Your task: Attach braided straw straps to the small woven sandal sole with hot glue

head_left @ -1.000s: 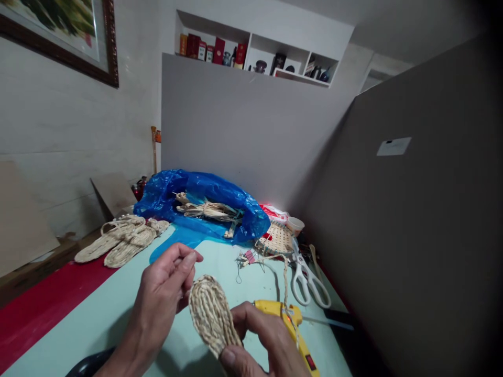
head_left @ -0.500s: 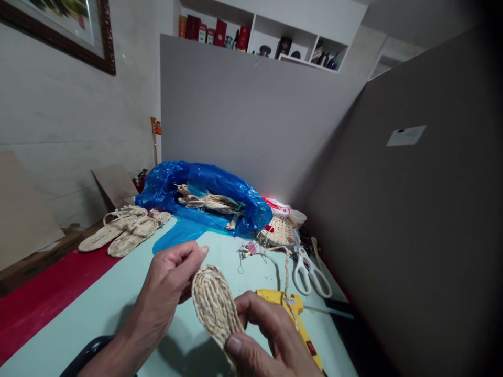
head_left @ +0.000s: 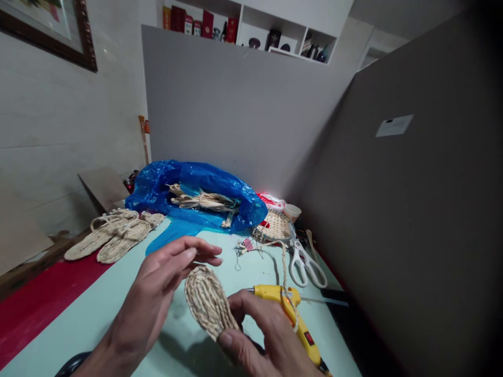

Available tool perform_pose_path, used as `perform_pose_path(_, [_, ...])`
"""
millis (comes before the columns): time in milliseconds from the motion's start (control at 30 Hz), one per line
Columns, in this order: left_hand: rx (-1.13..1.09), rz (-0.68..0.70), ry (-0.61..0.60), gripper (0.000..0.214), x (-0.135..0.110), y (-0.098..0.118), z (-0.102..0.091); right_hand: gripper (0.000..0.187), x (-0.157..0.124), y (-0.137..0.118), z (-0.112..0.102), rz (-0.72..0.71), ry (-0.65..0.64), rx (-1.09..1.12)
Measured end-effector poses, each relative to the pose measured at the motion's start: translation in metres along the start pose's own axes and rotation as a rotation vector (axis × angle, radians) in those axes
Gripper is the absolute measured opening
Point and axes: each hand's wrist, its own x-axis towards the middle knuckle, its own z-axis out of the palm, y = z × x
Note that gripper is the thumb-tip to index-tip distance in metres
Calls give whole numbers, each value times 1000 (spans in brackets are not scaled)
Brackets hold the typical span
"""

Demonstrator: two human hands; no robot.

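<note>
A woven straw sole [head_left: 207,301], made of braided cord laid in long loops, is tilted up over the table. My right hand [head_left: 267,335] grips its lower right part between thumb and fingers. Beside the sole's upper left edge is my left hand [head_left: 165,283], fingers stretched out and holding nothing; whether it touches the edge I cannot tell. Behind my right hand lies a yellow glue gun [head_left: 293,309]. A braided straw cord [head_left: 285,267] runs from a pink binder clip [head_left: 248,244] down across the glue gun.
White-handled scissors [head_left: 304,267] lie right of the cord. At the back, a blue plastic bag [head_left: 196,175] holds bundled straw [head_left: 204,200], next to a woven basket [head_left: 275,226]. Straw sandals [head_left: 126,238] rest on the left. Grey panels [head_left: 220,104] stand behind and to the right.
My left hand's fingers have opened out from a curled pose, reaching above the sole's tip. The sole has tilted slightly in my right hand. The whole view has shifted a little.
</note>
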Motion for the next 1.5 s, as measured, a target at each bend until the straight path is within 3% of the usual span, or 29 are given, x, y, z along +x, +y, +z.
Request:
perform_pose_path(100, [130,-31,-54,37,-4,5,3,9,2,3,4,-105,62,-29])
perform_pose_path(300, [242,-43,-64,32,-3,-6,4,13,3,5,15,-231,214,-6])
perform_pose_path(567, [378,29,-52,34,-2,-18,6,7,-2,1,16,-124,82,-76])
perform_pose_path(733, [378,30,-30,34,-5,-18,9,10,-5,5,22,-157,169,-61])
perform_pose_path(800, [329,-8,-35,34,-7,-17,9,10,-4,5,20,-148,142,-59])
perform_pose_path(900, [182,-142,-22,34,-10,-13,8,3,0,4,13,-77,5,-63])
perform_pose_path(1033, [-3,-260,-15,57,-9,-6,8,5,5,1,5,4,-93,-40])
perform_pose_path(1233, [320,-87,-20,36,-3,-8,11,15,8,-2,3,48,-131,35])
perform_pose_path(1333, [378,-56,-1,35,-3,-14,11,30,11,-2,4,87,-137,39])
perform_pose_path(1500, [441,-31,-12,35,-5,-24,7,36,11,1,11,95,-90,94])
